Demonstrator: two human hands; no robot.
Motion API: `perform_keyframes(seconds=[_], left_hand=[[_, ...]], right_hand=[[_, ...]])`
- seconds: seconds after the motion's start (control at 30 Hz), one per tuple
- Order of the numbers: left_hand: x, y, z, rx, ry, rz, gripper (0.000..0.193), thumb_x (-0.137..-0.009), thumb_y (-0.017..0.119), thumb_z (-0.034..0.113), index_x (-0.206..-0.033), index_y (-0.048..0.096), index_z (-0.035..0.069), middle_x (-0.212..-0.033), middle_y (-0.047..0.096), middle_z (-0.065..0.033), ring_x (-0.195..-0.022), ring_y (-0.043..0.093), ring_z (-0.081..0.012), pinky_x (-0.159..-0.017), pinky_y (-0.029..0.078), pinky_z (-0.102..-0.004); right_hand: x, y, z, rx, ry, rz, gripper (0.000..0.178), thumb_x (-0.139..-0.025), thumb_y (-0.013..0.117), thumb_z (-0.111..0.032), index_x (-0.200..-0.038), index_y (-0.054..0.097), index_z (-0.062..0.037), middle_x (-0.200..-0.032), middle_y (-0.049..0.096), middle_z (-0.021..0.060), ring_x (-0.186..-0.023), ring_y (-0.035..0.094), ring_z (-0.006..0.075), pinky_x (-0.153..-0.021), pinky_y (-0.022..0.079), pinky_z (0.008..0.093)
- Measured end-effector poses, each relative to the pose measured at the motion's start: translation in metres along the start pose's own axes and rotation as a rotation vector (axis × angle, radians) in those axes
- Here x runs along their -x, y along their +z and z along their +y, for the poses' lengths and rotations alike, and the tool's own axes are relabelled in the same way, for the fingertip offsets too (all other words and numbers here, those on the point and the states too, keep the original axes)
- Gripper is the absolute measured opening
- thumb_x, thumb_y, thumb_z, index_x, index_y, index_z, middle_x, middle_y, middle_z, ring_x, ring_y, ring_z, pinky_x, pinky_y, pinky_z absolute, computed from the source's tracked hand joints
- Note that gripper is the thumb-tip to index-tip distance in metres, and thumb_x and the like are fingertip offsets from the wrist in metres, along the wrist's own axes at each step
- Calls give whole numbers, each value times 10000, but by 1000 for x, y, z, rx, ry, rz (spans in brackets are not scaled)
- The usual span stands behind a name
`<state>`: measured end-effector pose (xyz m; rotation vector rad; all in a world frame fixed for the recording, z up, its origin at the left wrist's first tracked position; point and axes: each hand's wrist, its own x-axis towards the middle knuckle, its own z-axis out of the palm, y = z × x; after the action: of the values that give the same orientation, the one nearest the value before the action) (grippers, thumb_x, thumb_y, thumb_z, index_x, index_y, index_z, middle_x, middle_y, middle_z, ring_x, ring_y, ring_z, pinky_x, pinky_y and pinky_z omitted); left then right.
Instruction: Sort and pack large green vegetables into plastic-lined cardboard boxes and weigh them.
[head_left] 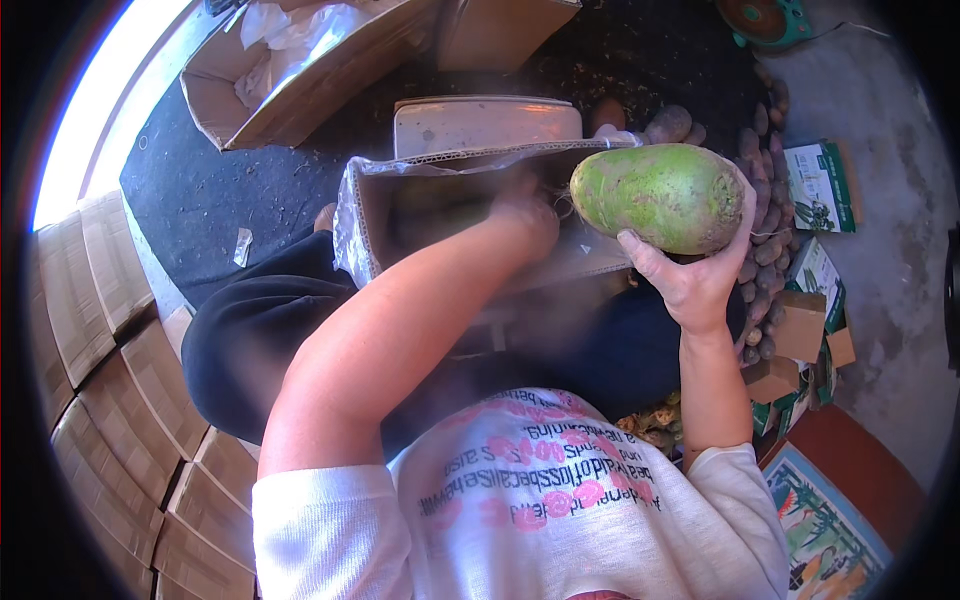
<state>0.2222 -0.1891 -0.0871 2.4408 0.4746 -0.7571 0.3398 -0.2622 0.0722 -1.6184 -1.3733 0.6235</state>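
My right hand [695,280] holds a big green radish [665,195] up at the right end of an open cardboard box [362,215]. Its thumb and fingers wrap round the radish's lower right side, and thin root hairs hang from the left tip. Smeared by motion, my left hand [525,215] is over the box opening, just left of the radish; its fingers do not show clearly. Clear plastic lines the box's edges. What lies inside is dim and partly hidden by my left arm.
Behind the box stands a pale rectangular container [485,125]. Dusty oblong root vegetables [765,220] are heaped along the right. Small green-and-white cartons [820,185] lie beyond them. Stacked cardboard boxes [140,400] line the left, and another open box [300,90] holds plastic.
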Motion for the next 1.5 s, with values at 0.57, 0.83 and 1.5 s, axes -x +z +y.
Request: perform_keyframes(seconds=[0.57,0.83,1.5], left_hand=[[-1,15,-13,355,-53,-80,400,-986,383,194,-1320,584,105,-1492,425,-230,-1439,340,-360,-1154,309,-464],[8,12,-7,280,-46,-27,478,-976,390,183,-1441,501,180,-1607,156,-286,-1502,152,-429,-1230,142,-478],[35,10,-21,557,-98,-252,657,-894,451,151,-1514,324,-25,-1625,156,-244,-1530,95,-349,-1241,101,-445]], right_hand=[[-1,9,18,27,61,41,844,-634,917,-119,-1297,413,22,-1198,547,142,-1100,584,217,-974,489,355],[7,6,12,143,32,55,845,-636,903,-104,-1308,406,23,-1230,522,156,-1105,579,225,-982,490,367],[1,42,2,482,94,-249,788,-602,902,-141,-1271,498,-40,-1169,640,168,-1071,646,310,-951,506,388]])
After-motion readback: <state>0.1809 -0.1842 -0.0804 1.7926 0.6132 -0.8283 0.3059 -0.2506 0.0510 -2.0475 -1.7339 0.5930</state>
